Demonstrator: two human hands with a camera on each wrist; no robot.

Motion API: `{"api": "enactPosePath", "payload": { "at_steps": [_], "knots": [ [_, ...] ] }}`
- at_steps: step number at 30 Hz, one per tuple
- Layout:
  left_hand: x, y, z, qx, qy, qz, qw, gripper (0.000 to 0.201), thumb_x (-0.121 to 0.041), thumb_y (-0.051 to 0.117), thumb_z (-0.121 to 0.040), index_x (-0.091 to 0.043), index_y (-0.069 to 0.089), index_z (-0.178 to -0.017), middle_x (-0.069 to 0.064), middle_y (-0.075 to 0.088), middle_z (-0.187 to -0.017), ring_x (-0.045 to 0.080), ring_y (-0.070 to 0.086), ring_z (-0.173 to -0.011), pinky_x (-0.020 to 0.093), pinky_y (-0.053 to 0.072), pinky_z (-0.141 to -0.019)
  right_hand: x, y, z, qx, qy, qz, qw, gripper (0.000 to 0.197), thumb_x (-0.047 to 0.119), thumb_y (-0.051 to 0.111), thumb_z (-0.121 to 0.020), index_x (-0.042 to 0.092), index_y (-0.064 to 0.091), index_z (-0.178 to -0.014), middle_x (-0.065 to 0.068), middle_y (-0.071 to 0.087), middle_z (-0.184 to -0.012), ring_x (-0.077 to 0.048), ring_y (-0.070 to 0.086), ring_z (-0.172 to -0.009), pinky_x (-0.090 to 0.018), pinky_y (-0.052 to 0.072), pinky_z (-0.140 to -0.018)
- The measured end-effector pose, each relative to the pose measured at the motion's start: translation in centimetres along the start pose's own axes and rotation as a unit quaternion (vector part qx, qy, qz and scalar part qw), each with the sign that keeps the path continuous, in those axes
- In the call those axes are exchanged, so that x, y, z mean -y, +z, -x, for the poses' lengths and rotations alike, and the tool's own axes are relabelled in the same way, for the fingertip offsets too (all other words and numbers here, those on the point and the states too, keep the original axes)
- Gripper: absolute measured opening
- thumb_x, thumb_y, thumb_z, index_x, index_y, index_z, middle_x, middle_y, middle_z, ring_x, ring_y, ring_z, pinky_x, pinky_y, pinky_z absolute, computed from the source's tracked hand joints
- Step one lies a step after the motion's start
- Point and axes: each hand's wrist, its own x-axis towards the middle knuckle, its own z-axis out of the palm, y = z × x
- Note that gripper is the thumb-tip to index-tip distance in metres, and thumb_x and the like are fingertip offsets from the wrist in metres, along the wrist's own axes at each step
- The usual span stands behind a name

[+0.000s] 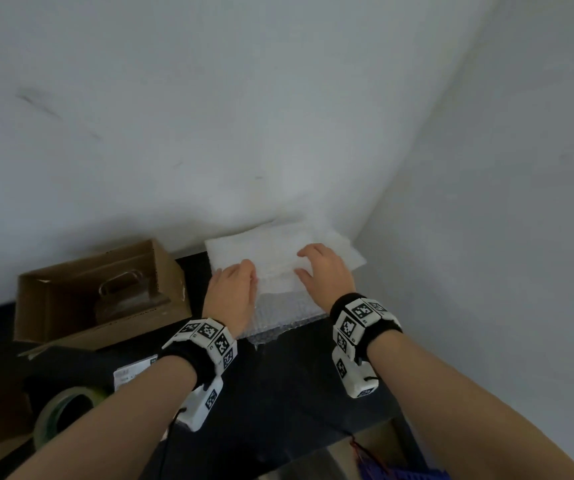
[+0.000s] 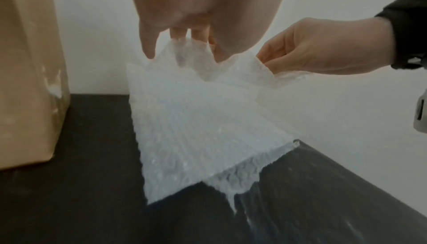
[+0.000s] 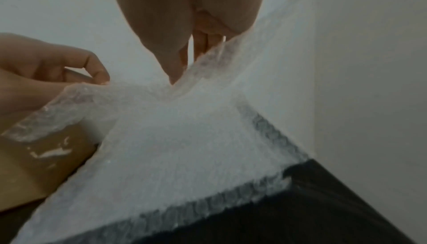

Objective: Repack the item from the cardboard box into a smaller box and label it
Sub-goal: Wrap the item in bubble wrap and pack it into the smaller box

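— Where is the item kept?

— A metal object with a handle (image 1: 119,292) is seen inside the open cardboard box (image 1: 71,306), which stands at the back edge of the dark surface (image 1: 296,375), against the wall.

— And what is held in each grip?

— A sheet of bubble wrap (image 1: 278,251) is spread in the back right corner of the surface, just beside the box. Its raised edge is pinched by the left hand (image 1: 231,292), fingers (image 2: 148,43) curled onto it. The same edge is pinched by the right hand (image 1: 327,271) a little further right.

— Anything else laid out?

— A roll of tape (image 1: 64,414) is found near the front left edge, with a printed label (image 1: 133,374) just behind it.
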Motion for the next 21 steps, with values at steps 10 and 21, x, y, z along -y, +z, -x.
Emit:
{"api": "enactPosePath", "payload": {
  "at_steps": [10,21],
  "knots": [
    [-2.6,-5.1,1.7,-0.04,0.0,0.08,0.996,0.009,-0.021,0.041,-0.097,-0.012,0.038,-0.096,0.01,0.065,-0.078,0.029,0.062,-0.064,0.046,0.052,-0.059,3.2,-5.5,2.5,-0.15,0.165,-0.243,0.944,0.04,0.042,0.059,-0.088,0.014,0.043,-0.111,0.001,0.056,-0.094,-0.016,0.057,-0.086,-0.032,0.048,-0.077],
    [-3.4,-7.2,4.7,-0.038,0.108,0.04,0.993,0.018,-0.033,0.047,-0.095,-0.015,0.05,-0.094,0.002,0.059,-0.105,0.018,0.052,-0.073,0.032,0.041,-0.062,7.5,-5.8,4.2,-0.051,0.177,-0.403,0.896,0.039,0.004,0.059,-0.088,0.006,0.041,-0.123,-0.026,0.066,-0.101,-0.024,0.065,-0.072,-0.027,0.055,-0.058]
  ]
}}
